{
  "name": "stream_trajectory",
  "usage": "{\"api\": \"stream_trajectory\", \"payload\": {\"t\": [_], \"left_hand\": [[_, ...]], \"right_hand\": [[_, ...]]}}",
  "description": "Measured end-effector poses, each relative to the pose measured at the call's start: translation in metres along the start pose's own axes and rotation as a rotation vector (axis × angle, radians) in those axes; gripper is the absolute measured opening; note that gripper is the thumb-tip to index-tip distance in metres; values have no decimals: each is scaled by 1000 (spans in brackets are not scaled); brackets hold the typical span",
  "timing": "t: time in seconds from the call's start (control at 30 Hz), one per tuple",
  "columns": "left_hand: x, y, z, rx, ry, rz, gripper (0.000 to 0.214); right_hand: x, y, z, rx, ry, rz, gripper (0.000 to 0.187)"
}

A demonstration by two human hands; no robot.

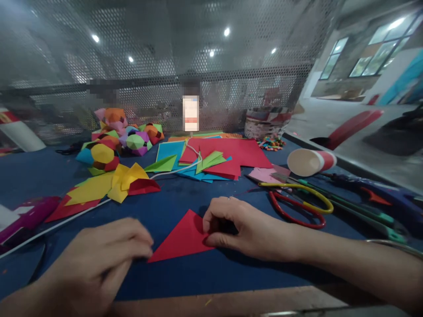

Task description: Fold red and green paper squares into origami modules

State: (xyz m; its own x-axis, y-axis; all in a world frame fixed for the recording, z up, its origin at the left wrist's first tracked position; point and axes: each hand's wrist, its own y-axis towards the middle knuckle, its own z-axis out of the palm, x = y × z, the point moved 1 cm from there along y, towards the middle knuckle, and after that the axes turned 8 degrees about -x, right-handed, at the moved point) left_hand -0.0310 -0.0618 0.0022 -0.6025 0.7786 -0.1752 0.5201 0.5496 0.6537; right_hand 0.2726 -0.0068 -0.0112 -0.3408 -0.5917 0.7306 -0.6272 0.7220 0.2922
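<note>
A triangular piece of folded red paper (184,237) lies on the dark blue tabletop in front of me. My right hand (236,226) has its thumb and curled fingers closed at the paper's right side, covering that corner. My left hand (102,253) hovers by the left point, its fingers loosely stretched and the thumb apart below them. Its fingertips are slightly blurred; whether they touch the paper I cannot tell. Beyond my hands lie large red sheets (228,152), blue sheets (167,152) and folded green pieces (211,161).
Scissors with red and yellow handles (297,222), a tipped paper cup (310,162) and a blue glue gun (366,187) lie right. Yellow paper pieces (90,189), colourful paper balls (137,141), a purple tool (33,215) and a white cable (72,216) occupy the left. A basket (264,123) stands behind.
</note>
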Motion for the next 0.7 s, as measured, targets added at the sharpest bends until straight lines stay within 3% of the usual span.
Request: {"api": "stream_trajectory", "payload": {"t": [0.03, 0.1, 0.13, 0.23, 0.37, 0.53, 0.7], "left_hand": [[-1, 16, 4, 26, -51, -57, 33], [2, 45, 15, 183, -157, -343, 26], [4, 58, 21, 235, -173, -417, 30], [12, 87, 39, 354, -254, -545, 42], [18, 97, 57, 503, -455, -651, 50], [19, 87, 64, 440, -591, -734, 45], [19, 82, 64, 324, -622, -733, 43]], "right_hand": [[-1, 0, 0, -23, -5, 30, 19], [-1, 0, 0, -68, -20, 75, 33], [-1, 0, 0, -80, -23, 90, 39], [2, 0, -1, -90, -44, 133, 50], [3, 1, -1, -90, -101, 152, 56], [1, 2, 1, -87, -126, 154, 62], [3, 2, 2, -94, -129, 151, 42]]}}
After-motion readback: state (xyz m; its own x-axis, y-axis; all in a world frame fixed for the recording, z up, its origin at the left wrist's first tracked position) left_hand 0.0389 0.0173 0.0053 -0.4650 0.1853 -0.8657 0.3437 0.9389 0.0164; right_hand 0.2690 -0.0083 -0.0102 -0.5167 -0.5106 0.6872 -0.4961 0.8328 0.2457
